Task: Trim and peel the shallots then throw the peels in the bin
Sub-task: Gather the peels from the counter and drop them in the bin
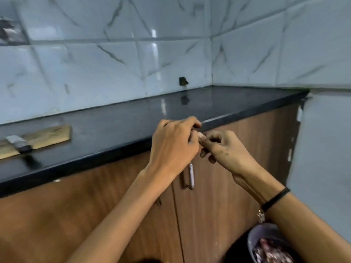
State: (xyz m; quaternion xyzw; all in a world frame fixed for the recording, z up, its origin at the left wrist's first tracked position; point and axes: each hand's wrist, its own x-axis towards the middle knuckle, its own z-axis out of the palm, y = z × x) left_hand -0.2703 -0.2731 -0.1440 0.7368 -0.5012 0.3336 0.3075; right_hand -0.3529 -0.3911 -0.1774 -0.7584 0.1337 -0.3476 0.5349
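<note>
Just off the table (114, 118) edge, we hold our hands together, left hand (171, 147) curled round the mostly hidden shallot (200, 134), right hand (226, 149) pinching its pale tip, with the bin (251, 242) of peels (269, 251) low under our right forearm, nearer that hand.

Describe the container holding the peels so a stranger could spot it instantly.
Start at the black countertop and drop past the brown cabinet doors to the view's lower right corner. There, beneath the wrist wearing the black wristband, sits a round, pale-rimmed bin. It alone holds purplish-red peels.
</note>
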